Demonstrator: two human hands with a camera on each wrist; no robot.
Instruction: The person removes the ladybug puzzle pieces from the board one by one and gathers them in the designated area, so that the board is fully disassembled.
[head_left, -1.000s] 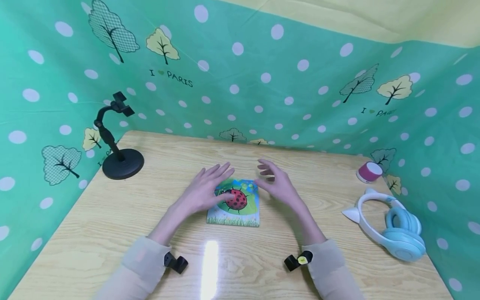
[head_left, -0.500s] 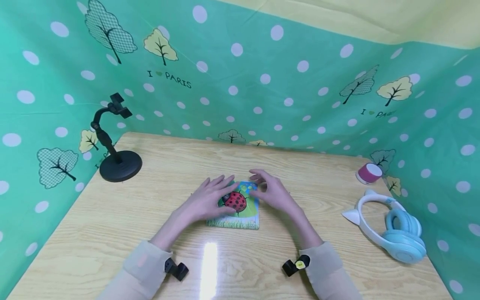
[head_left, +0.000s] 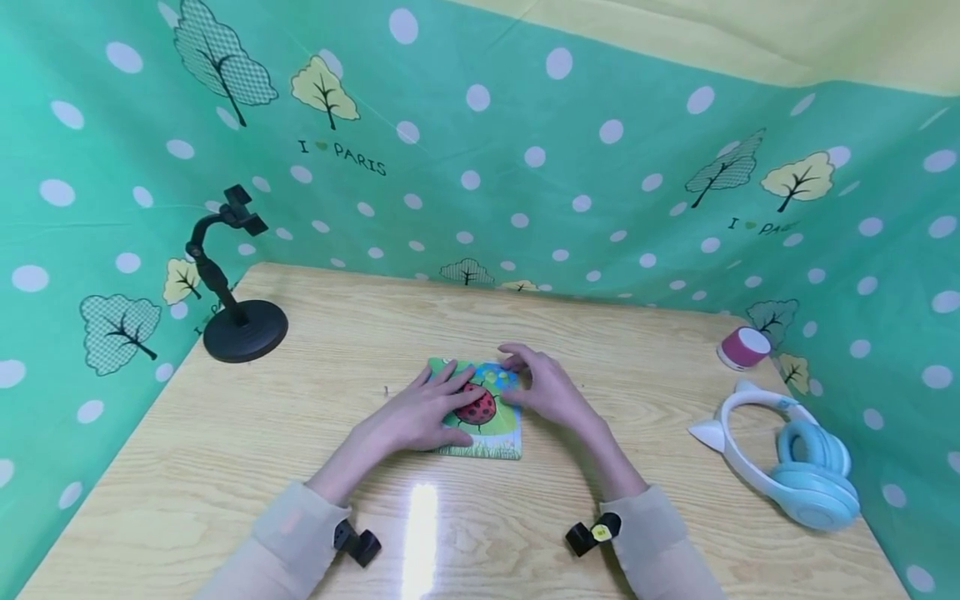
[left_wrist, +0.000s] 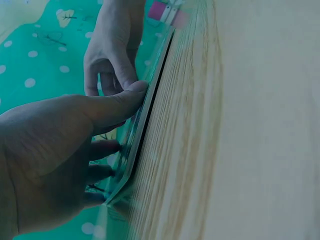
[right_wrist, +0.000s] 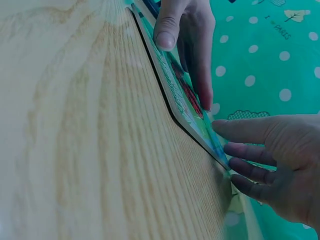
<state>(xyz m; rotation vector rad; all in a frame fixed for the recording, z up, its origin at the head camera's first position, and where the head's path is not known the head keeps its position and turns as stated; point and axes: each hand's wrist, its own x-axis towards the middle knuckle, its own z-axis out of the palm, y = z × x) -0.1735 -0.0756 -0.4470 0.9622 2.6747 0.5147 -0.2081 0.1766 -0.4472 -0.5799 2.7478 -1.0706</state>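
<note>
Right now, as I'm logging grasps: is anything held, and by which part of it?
No clear hold: the left grip lies spread over the ladybug board; whether the right grip pinches its far right corner cannot be told.
</note>
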